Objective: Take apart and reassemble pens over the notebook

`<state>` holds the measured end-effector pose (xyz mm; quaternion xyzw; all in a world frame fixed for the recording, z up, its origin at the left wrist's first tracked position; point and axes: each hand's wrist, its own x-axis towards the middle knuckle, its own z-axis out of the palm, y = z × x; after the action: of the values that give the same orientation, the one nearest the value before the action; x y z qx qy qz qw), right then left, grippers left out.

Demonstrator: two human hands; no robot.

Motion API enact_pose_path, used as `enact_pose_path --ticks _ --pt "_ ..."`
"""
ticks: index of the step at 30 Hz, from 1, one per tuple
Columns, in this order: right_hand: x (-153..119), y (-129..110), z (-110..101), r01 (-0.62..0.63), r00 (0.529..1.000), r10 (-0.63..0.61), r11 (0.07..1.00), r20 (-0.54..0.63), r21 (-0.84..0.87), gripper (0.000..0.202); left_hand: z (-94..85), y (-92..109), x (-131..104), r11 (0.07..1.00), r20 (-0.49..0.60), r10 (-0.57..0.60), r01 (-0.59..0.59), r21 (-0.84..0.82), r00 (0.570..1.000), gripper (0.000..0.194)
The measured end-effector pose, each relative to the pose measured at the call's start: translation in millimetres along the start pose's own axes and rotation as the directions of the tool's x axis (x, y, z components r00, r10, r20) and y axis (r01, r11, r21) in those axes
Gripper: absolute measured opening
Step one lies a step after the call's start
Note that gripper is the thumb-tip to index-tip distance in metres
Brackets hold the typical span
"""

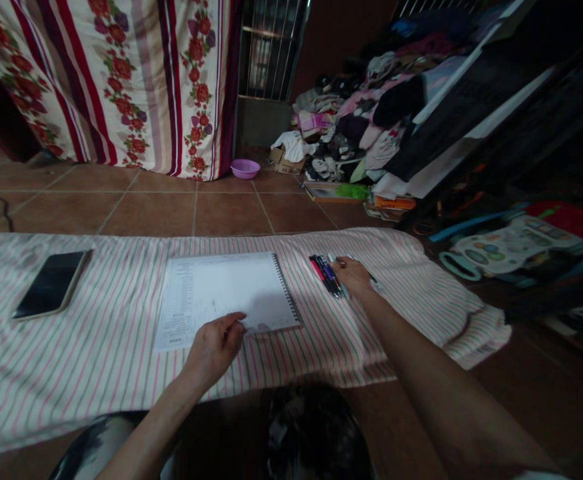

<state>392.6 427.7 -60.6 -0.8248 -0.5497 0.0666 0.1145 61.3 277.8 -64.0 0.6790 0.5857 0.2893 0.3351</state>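
Note:
A spiral-bound pad (236,287) with a white page lies on the striped cloth (106,360). Under its left side shows a printed sheet (175,313). My left hand (218,343) rests at the pad's near edge, fingers partly curled, with nothing visible in them. To the right of the pad lies a bundle of several pens (326,275). My right hand (352,275) is at the right side of these pens, its fingers bent together; what they grip is too small to make out. Other small items lie partly hidden behind that hand.
A phone (51,285) lies on the cloth at the left. Beyond the cloth are a tiled floor (161,207), a purple basin (245,169), a floral curtain (146,80) and a heap of clothes (366,120). A colourful plastic toy (516,243) stands at the right.

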Motion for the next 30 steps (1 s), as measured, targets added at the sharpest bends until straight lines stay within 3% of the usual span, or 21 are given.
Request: enact_pose_path --ticks 15,30 --pt "2.9 -0.9 7.6 0.005 0.999 -0.007 0.999 -0.041 -0.039 0.035 -2.7 1.4 -1.6 1.000 0.011 -0.009 0.009 -0.019 1.000 0.039" --pt "-9.6 -2.7 10.7 0.088 0.993 -0.095 0.991 -0.064 -0.098 0.033 -9.5 -2.7 -5.3 1.000 0.004 -0.012 0.012 0.002 1.000 0.040"
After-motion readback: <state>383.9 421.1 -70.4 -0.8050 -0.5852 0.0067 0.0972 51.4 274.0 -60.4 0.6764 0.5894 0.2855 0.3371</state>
